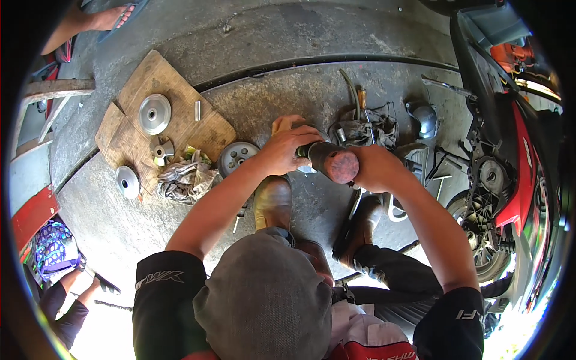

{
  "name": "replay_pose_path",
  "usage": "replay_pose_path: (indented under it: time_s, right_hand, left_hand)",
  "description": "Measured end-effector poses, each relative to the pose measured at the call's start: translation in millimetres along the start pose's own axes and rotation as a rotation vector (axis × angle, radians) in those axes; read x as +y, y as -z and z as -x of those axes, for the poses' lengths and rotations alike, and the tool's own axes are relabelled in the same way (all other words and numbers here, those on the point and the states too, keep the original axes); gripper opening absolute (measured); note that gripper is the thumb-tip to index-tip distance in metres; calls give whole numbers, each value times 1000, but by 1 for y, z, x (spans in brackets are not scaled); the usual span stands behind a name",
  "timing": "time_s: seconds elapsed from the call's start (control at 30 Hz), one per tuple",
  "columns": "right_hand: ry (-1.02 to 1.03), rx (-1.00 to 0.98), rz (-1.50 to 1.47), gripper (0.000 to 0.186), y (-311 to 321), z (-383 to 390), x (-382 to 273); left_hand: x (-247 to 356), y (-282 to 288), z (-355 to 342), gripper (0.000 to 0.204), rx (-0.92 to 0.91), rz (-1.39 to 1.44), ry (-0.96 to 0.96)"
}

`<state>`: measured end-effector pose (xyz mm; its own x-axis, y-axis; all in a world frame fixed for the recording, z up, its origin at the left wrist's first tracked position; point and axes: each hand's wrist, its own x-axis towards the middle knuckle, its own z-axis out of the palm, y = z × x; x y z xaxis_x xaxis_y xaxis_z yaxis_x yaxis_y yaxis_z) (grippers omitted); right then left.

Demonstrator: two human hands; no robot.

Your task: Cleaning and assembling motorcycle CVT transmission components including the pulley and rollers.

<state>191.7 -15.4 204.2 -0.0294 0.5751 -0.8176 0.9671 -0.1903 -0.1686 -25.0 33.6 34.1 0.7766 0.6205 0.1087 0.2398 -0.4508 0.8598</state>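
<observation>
"Black covers the side of the dark cylinder (324, 157), and its round face, turned up toward the viewer, is a worn red. Where exactly is it?"

"Mid-picture, between the two hands, above the floor and beyond the brown boots (273, 201)."

"How do the arms stand?"

"Both elbows bend outward, one on each side of the grey cap (264, 294). The forearms slant inward from there and nearly meet at the cylinder."

"And the left hand (287, 149)?"

"Back upward, wrist close to the cylinder's far end. Its fingers bend over that end and the thumb comes in below, so the dark piece is pinched between them."

"The right hand (377, 167)?"

"It lies against the cylinder's other side, near the red face, knuckles up and fingers curled. Their tips are hidden, so I cannot tell what they close on."

"What lies around?"

"Just left of the left wrist, a metal drum with holes (234, 159). Farther left, a cardboard sheet (133, 87) bears a silver disc (154, 114) and a short metal tube (197, 111), with a crumpled rag (183, 180) at its near edge. Beyond the right hand, tools rest on a dark cloth (384, 123); at far right stands a motorcycle with a red panel (521, 165)."
</observation>
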Motion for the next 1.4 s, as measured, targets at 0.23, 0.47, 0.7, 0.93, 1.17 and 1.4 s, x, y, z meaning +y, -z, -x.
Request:
replay_pose_path:
  time_s: [0.23,0.47,0.7,0.93,1.17,1.4]
  right_hand:
    - [-34,-66,-133,42,-27,-2,4]
    - [-81,97,-344,47,-68,10,5]
    - [-79,-37,-233,48,-42,1,12]
    - [38,-67,21,34,-15,-7,5]
    - [42,-46,13,38,-20,-8,3]
    - [-91,-629,-540,73,-26,-27,22]
  left_hand:
    - [2,-1,6,75,-138,-141,-87]
    - [0,-15,15,70,95,15,-11]
    - [-3,-3,3,69,-89,-84,-81]
    - [-4,8,-4,71,-214,-143,-73]
    - [-18,24,-14,84,-233,170,160]
    - [-28,10,-47,62,-437,33,568]
